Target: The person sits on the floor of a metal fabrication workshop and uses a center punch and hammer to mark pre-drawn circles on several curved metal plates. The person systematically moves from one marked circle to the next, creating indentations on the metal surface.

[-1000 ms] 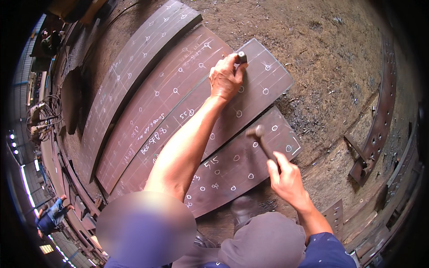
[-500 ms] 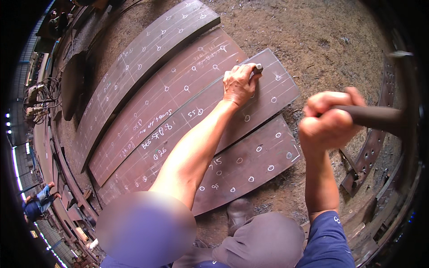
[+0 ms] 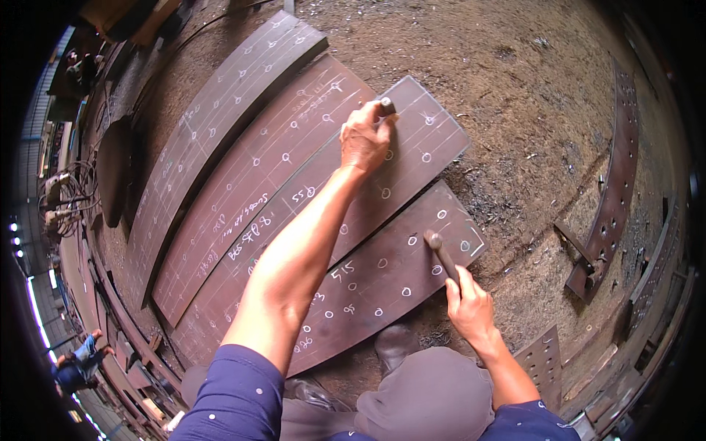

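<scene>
My left hand (image 3: pixel 362 141) is closed around a short steel punch (image 3: pixel 387 105), whose blunt top sticks up past the fingers. It rests near the far right end of a reddish-brown steel plate (image 3: pixel 419 176), which bears chalk circles, lines and writing. The punch's lower end is hidden by my hand. Lower and to the right, my right hand (image 3: pixel 471 305) grips the handle of a hammer (image 3: pixel 446 261). The hammer's rounded end lies over the nearest chalk-marked plate (image 3: pixel 390 283), close to its right end; whether it touches the plate I cannot tell.
Beyond lie another marked plate (image 3: pixel 287 132) and a thick curved one (image 3: pixel 243 73). Drilled curved strips (image 3: pixel 614 184) lie on the dirt floor (image 3: pixel 515 95) at right. Cables (image 3: pixel 65 187) hang at far left; another person (image 3: pixel 77 367) is at the lower left. My knee (image 3: pixel 426 393) is close.
My right hand has come down from its raised place at the right, bringing the hammer low over the nearest plate. My left hand keeps its hold on the punch. The whole view has shifted somewhat.
</scene>
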`<state>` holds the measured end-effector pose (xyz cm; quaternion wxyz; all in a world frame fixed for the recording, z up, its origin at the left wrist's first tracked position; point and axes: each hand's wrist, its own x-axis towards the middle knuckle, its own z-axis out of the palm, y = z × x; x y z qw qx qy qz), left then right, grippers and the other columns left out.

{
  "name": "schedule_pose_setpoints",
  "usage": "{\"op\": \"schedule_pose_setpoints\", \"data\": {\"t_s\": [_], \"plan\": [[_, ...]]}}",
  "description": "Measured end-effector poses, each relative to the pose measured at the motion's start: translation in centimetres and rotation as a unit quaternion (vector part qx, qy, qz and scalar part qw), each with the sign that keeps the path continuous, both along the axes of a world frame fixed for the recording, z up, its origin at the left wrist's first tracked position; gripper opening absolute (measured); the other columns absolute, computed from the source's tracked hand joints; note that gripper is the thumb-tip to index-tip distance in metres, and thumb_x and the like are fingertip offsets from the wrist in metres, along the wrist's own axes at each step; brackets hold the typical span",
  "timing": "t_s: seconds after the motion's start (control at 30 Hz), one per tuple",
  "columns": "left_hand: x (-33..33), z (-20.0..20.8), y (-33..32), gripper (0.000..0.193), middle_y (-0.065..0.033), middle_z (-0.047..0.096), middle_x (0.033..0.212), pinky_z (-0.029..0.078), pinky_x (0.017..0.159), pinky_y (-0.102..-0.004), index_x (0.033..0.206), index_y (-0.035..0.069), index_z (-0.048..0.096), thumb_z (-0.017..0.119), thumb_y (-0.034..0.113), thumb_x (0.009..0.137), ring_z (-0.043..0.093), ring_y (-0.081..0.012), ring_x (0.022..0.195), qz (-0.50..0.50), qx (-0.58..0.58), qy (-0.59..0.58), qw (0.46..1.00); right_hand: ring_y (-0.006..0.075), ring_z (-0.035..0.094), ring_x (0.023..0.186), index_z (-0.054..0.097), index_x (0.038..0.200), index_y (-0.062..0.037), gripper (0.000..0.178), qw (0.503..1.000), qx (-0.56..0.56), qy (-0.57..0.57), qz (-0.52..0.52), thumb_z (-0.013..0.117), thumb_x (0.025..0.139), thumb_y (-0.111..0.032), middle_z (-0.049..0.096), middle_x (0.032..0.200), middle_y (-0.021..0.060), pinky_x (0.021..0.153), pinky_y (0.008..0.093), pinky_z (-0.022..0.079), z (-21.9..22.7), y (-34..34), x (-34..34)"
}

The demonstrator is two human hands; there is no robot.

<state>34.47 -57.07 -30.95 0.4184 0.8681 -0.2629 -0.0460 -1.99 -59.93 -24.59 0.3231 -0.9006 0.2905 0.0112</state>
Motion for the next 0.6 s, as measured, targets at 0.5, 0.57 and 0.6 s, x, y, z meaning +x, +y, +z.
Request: {"op": "schedule_pose_setpoints", "data": {"t_s": [0.5, 0.57, 0.6], "plan": [[0.4, 1.7, -5.7, 0.036, -0.0157, 0.079, 0.109, 0.055, 0.093, -0.0394, 0.119, 0.004, 0.071, 0.073, 0.031, 0.096, 0.075, -0.0266, 0.104, -0.124, 0.009, 0.152, 0.980, 0.0516, 0.070, 0.082, 0.055, 0.134, -0.0057, 0.033, 0.988, 0.121, 0.025, -0.090, 0.062, 0.105, -0.020, 0.071, 0.087, 0.0271, 0.066, 0.0549, 0.055, -0.1, 2.0, -2.7], [0.4, 1.6, -5.7, 0.037, -0.0157, 0.078, 0.110, 0.055, 0.093, -0.0397, 0.120, 0.004, 0.071, 0.073, 0.032, 0.096, 0.075, -0.0268, 0.104, -0.120, 0.011, 0.155, 0.981, 0.0520, 0.069, 0.082, 0.055, 0.134, -0.0057, 0.033, 0.988, 0.124, 0.027, -0.088, 0.062, 0.105, -0.020, 0.071, 0.088, 0.0273, 0.067, 0.0553, 0.055, -0.1, 1.9, -2.7], [0.2, 1.6, -5.8, 0.037, -0.0156, 0.078, 0.110, 0.055, 0.093, -0.0398, 0.120, 0.004, 0.071, 0.072, 0.033, 0.097, 0.074, -0.0263, 0.104, -0.118, 0.018, 0.154, 0.981, 0.0521, 0.069, 0.082, 0.055, 0.134, -0.0057, 0.033, 0.988, 0.124, 0.032, -0.089, 0.062, 0.105, -0.020, 0.071, 0.089, 0.0275, 0.067, 0.0554, 0.055, 0.0, 1.9, -2.7]]}}
